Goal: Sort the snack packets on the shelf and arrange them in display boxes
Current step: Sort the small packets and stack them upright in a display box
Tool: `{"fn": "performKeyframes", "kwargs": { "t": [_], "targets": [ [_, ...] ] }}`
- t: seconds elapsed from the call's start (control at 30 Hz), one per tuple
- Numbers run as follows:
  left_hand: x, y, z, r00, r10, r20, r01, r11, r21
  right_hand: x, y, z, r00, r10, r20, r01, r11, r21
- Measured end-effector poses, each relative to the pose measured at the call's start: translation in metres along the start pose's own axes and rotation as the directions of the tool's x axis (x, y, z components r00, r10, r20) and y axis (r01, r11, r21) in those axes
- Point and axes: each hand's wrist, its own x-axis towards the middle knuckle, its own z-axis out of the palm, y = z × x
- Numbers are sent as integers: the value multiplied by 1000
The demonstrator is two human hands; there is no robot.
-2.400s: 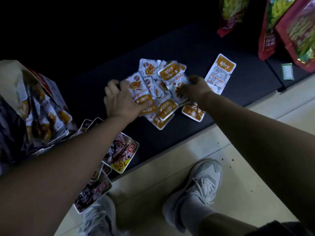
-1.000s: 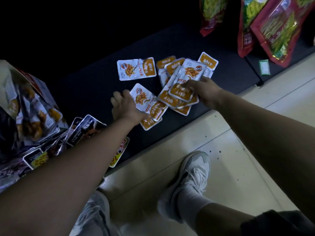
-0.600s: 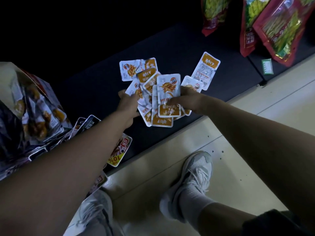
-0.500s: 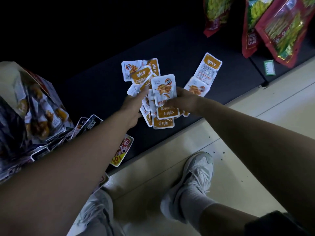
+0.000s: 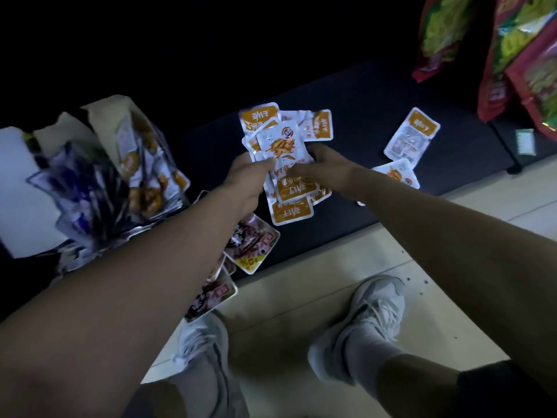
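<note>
A bunch of small white-and-orange snack packets (image 5: 286, 152) is gathered between my two hands above the dark shelf (image 5: 355, 116). My left hand (image 5: 248, 179) grips the bunch from the left, thumb on top. My right hand (image 5: 324, 170) holds it from the right. Two loose packets of the same kind lie to the right, one (image 5: 411, 135) face down and another (image 5: 398, 175) partly behind my right forearm. A display box (image 5: 135, 155) at the left holds orange packets standing on end.
Dark red-and-black packets (image 5: 251, 244) lie at the shelf's front edge under my left forearm. Large red-and-green bags (image 5: 512, 55) hang at the upper right. A second box (image 5: 81, 191) with dark packets stands at far left. My shoes (image 5: 361, 321) are on the tiled floor.
My hands have drawn the scattered orange packets together into one bunch and lifted it slightly. Two packets stayed behind on the shelf at the right.
</note>
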Motion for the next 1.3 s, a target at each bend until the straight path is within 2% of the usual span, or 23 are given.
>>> {"fn": "performKeyframes", "kwargs": {
  "t": [0.1,0.17,0.23,0.3,0.33,0.37,0.43,0.47,0.53,0.6,0.7,0.9,1.07,1.17,1.3],
  "targets": [
    [-14,8,-26,999,-43,-27,43,999,-11,-4,-16,25,997,-27,65,26,999,26],
    [-22,10,-43,993,-70,-93,71,997,10,-6,-24,45,992,-34,124,30,999,32],
    [-32,15,-62,988,-58,-145,79,987,142,-6,-32,64,984,-48,171,39,998,55],
    [-42,15,-87,988,10,-151,47,930,364,-9,-43,82,981,-86,173,76,995,64],
    [-45,12,-104,980,94,-173,8,858,513,-10,-49,90,983,-106,151,100,994,46],
    [-49,9,-120,954,222,-199,-33,743,669,-11,-56,98,984,-122,127,120,993,21],
    [-57,3,-152,847,496,-190,-55,437,898,-11,-68,113,986,-141,87,144,989,-30],
    [-62,1,-166,813,562,-151,-41,315,948,-11,-74,120,986,-147,74,151,987,-47],
    [-66,-5,-190,831,551,-76,-37,192,981,-8,-85,135,987,-153,55,157,984,-80],
    [-67,-13,-208,887,459,-50,-31,169,985,-4,-95,150,986,-165,17,166,978,-130],
    [-66,-21,-219,934,355,-29,-51,214,976,7,-108,171,976,-215,-43,199,952,-234],
    [-66,-30,-234,873,488,19,-174,273,946,34,-122,202,947,-287,-142,192,864,-466],
    [-64,-36,-243,859,500,112,-274,262,925,53,-125,223,928,-320,-193,146,785,-602],
    [-60,-38,-242,849,515,122,-298,275,914,59,-133,227,876,-398,-274,161,775,-611],
    [-57,-37,-244,835,539,115,-313,292,904,66,-132,227,848,-455,-272,193,743,-641]
  ]
}}
